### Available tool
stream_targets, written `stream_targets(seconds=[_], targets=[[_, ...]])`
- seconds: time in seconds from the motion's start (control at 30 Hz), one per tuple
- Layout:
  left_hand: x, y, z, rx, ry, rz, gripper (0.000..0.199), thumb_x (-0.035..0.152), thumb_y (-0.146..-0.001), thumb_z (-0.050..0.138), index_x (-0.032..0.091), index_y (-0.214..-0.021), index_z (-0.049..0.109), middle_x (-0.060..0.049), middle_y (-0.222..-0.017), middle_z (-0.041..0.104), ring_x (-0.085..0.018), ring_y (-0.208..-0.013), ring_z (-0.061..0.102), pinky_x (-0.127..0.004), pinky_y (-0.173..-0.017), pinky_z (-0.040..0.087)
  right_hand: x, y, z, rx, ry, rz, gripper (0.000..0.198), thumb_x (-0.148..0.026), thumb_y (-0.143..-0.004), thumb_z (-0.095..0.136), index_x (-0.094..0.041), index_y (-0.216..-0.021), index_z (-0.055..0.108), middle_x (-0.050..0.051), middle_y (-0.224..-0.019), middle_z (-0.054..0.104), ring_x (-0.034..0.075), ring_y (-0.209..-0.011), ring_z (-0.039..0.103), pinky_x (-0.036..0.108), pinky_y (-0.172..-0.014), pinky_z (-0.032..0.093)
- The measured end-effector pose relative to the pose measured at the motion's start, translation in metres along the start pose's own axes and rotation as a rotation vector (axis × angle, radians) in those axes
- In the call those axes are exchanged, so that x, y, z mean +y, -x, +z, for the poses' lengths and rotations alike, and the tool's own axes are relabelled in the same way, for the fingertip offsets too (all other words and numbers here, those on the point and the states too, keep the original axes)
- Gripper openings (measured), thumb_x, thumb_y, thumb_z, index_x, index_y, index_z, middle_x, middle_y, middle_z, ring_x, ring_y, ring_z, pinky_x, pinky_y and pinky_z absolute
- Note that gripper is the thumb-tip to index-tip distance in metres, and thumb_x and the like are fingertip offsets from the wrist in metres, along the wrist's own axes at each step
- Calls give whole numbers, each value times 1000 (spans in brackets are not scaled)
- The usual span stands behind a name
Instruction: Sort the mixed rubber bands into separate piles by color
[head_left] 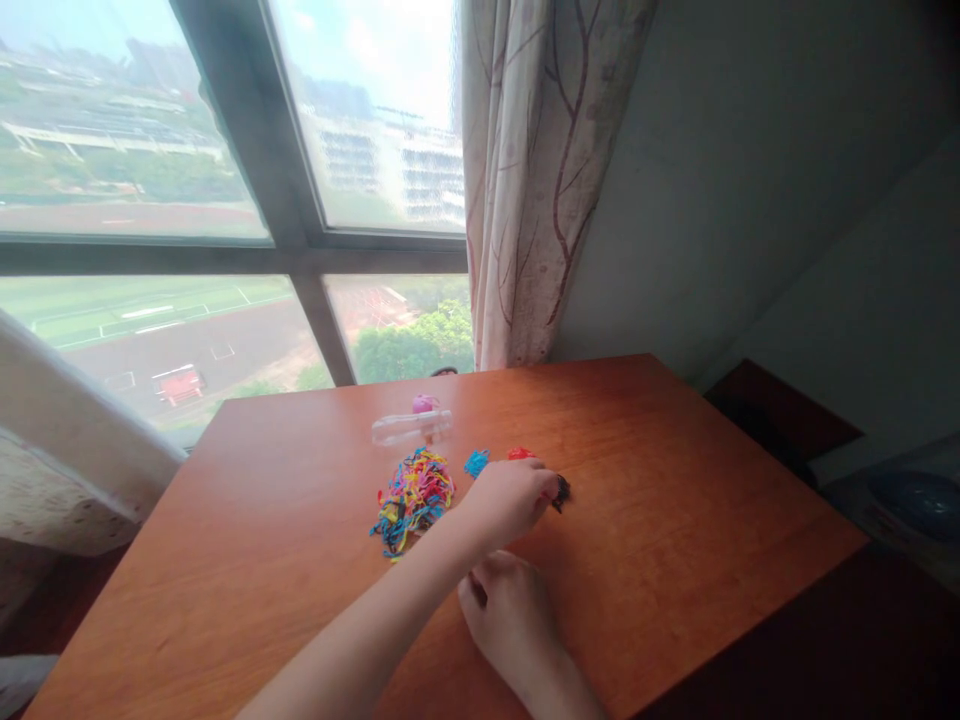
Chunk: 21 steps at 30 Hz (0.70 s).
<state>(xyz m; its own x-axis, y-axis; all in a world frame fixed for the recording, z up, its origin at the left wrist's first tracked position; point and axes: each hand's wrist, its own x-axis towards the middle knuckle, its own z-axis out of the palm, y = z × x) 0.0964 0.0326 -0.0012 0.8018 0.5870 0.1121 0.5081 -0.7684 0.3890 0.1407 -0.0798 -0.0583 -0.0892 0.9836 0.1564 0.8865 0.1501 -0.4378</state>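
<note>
My left hand reaches across to the right, its fingers drawn together at a small pile of black bands. Whatever its fingertips pinch is hidden. Closer to me, my right hand rests curled on the table, partly under my left forearm; its fingers are closed and their contents cannot be seen. To the left lies a large heap of mixed colourful bands, thin and stringy like small elastics. A little blue pile of bands and a red pile sit beyond my left hand.
A clear plastic container lies on its side behind the heap, with a pink object by it. The brown wooden table reaches to the window and the patterned curtain. A dark seat-like shape stands at the right.
</note>
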Motion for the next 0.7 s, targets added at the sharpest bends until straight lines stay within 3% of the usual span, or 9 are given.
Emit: stream_targets(seconds=[0.17,0.37,0.53,0.7], targets=[[3,-23,15,-79,-58,59,15,13,-82,56,20,-84,69,-7,-83,72,-20,-72,68,-27,-62,50,3,2,5,-3,-14,7,20,-5,-75,57,-22,-75,67,0,-70,70,16,-63,66,25,-54,30],[4,-22,13,-80,-90,44,15,15,-82,58,21,-88,69,-6,-86,70,-18,-73,68,-25,-64,50,4,2,7,1,-43,1,19,-6,-74,57,-22,-75,68,0,-71,70,16,-62,65,25,-54,32],[-8,5,-16,2,-81,-67,12,24,-87,57,22,-91,69,-5,-97,70,-18,-77,68,-24,-63,47,0,0,-1,6,-71,-16,18,-13,-85,54,-23,-73,61,-3,-68,67,14,-62,62,25,-55,29],[-33,61,-48,96,-67,-222,17,21,-89,51,20,-90,68,-4,-89,70,-17,-74,65,-23,-63,44,-2,0,-3,1,-108,-16,16,-13,-88,53,-25,-82,62,-4,-74,69,13,-67,63,25,-59,30]])
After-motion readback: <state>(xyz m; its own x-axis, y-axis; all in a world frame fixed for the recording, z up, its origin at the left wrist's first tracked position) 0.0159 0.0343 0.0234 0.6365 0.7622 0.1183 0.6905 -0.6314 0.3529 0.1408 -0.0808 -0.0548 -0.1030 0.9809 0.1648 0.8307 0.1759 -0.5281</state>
